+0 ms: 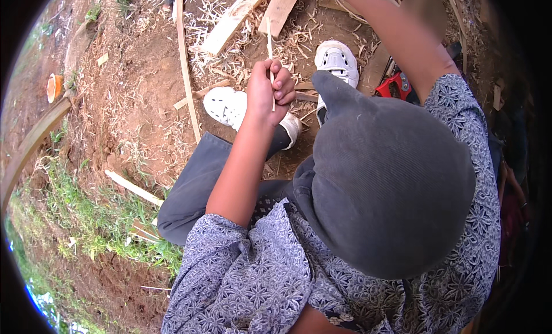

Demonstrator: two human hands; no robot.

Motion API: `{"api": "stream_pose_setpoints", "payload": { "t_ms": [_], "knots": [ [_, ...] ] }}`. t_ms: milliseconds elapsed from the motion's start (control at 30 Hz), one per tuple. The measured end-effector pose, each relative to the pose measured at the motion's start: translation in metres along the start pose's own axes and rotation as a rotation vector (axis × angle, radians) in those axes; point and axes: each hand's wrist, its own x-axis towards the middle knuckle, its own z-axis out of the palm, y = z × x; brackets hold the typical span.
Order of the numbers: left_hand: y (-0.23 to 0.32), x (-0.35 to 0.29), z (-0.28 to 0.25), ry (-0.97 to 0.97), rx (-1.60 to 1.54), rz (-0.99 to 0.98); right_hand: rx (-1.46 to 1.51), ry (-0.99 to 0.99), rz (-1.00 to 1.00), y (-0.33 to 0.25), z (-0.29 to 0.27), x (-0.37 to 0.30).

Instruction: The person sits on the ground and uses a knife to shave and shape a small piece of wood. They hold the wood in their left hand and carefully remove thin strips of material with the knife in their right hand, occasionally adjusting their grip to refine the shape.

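Observation:
My left hand (pixel 272 91) is closed around a thin, pale wooden stick (pixel 269 39), held over the ground between my white clogs. One end of the stick points away from me, above the fist. The short other end shows below the fingers. My right forearm (pixel 397 32) reaches forward and leaves the picture at the upper edge, so the right hand is out of sight. Just beyond the stick lie a flat light board (pixel 234 20) and a second board (pixel 280 10), among curled wood shavings (pixel 201 60).
A red-handled tool (pixel 395 86) lies right of my right clog (pixel 337 60). My left clog (pixel 226 105) stands beside a long wooden strip (pixel 185 63). A curved pole (pixel 34 141) and a round orange object (pixel 54 88) are at far left, with grass (pixel 92 201) nearer.

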Motion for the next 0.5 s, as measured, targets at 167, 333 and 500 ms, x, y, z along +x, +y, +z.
{"api": "stream_pose_setpoints", "payload": {
  "t_ms": [167,333,500],
  "knots": [
    [-0.008,-0.013,-0.009,0.063,-0.013,-0.044,-0.366,-0.088,-0.224,0.027,0.055,-0.023],
    [-0.021,-0.024,-0.023,0.11,-0.052,-0.065,-0.152,0.008,-0.287,0.041,0.094,-0.056],
    [-0.031,-0.024,-0.023,0.132,0.038,-0.021,0.018,-0.328,-0.096,-0.02,0.062,-0.121]
  ]
}}
